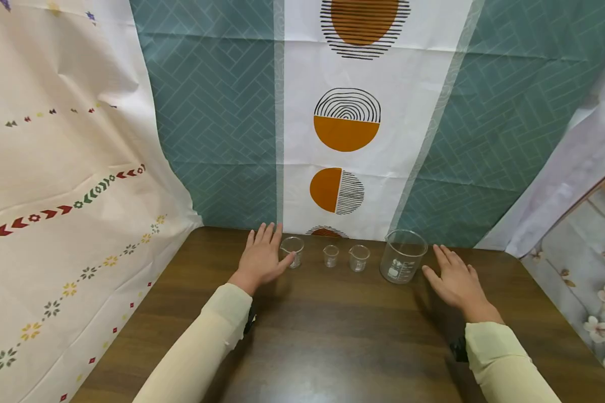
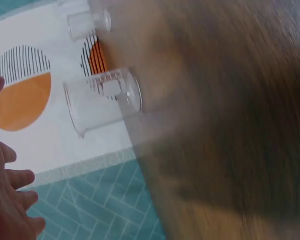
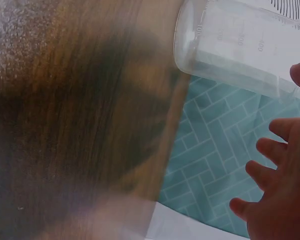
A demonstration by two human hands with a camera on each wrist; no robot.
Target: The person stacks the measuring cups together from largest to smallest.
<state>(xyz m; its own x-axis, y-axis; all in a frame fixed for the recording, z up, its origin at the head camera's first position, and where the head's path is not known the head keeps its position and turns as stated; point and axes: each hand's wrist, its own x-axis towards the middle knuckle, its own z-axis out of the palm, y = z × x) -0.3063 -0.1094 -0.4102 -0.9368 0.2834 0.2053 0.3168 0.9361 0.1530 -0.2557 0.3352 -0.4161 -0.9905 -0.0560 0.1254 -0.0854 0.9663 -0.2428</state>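
Observation:
Several clear glass beakers stand upright in a row near the table's back edge. My left hand (image 1: 262, 258) is stretched out beside the leftmost beaker (image 1: 293, 253), its thumb close to the glass; in the left wrist view a gap shows between fingers and beaker (image 2: 103, 100). Right of it come the smallest beaker (image 1: 330, 256) and a slightly bigger small beaker (image 1: 359, 258). The largest beaker (image 1: 403, 257), with white markings, ends the row. Just right of it my right hand (image 1: 456, 280) has its fingers extended, apart from the glass (image 3: 240, 45) in the right wrist view.
The brown wooden table (image 1: 322, 347) extends in front of the beakers. A teal and white patterned cloth (image 1: 212, 112) hangs right behind the table. At the left is a cream embroidered cloth (image 1: 70, 168), and at the right a floral cloth (image 1: 595, 291).

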